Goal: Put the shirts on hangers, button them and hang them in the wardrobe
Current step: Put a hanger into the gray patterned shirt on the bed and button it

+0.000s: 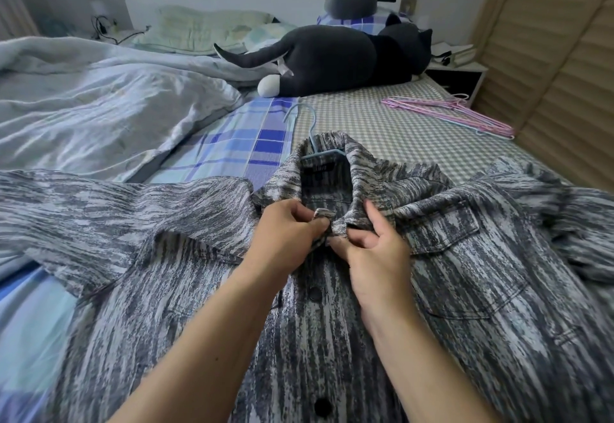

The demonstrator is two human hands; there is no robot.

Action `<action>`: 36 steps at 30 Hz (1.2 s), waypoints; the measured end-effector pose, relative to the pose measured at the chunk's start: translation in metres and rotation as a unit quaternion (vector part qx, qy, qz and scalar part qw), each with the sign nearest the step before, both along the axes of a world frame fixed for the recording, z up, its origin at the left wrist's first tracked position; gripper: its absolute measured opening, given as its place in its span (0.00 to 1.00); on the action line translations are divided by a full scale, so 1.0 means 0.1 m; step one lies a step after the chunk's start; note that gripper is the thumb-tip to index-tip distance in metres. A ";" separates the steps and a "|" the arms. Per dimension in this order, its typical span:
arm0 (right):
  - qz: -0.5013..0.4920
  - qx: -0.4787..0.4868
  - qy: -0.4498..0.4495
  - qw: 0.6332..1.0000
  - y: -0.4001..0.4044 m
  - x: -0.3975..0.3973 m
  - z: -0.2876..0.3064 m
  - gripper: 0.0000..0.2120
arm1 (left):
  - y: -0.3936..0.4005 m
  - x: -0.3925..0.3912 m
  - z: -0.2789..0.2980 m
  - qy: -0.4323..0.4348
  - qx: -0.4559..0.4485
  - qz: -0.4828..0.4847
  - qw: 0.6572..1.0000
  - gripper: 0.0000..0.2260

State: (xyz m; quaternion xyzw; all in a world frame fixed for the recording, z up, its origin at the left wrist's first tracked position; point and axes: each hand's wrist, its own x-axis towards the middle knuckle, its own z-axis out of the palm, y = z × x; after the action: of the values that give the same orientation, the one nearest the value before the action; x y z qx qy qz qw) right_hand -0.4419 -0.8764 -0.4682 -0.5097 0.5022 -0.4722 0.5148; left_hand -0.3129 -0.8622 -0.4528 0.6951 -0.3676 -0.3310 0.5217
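While shirt (332, 323) lies flat | left hand (285, 239) fingers pinch placket | right hand (372, 249) fingers pinch collar edge

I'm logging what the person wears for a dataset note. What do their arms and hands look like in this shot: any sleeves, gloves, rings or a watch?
Both forearms are bare as far as the frame shows, with no sleeve in view. The left hand and right hand wear no gloves, and no ring, watch or bracelet shows on either. The visible fingernails are short and unpainted.
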 end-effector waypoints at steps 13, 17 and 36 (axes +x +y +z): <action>0.102 -0.197 0.176 0.959 -0.19 -0.09 0.01 0.31 | -0.02 0.01 -0.05 -0.109 0.032 -0.012 0.993 0.06; 0.084 -0.264 0.223 0.935 -0.15 -0.03 -0.04 0.31 | 0.01 0.04 0.00 -0.040 0.024 -0.015 0.999 0.04; 0.077 -0.422 0.392 0.814 -0.39 -0.32 0.19 0.26 | 0.12 0.05 -0.07 -0.208 -0.016 -0.115 0.971 0.10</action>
State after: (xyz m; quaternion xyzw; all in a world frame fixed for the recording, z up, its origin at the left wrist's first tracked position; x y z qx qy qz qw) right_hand -0.4741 -0.9149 -0.4489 -0.8560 0.3716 -0.3568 0.0432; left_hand -0.3081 -0.8499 -0.4594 0.6936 -0.5508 -0.2307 0.4028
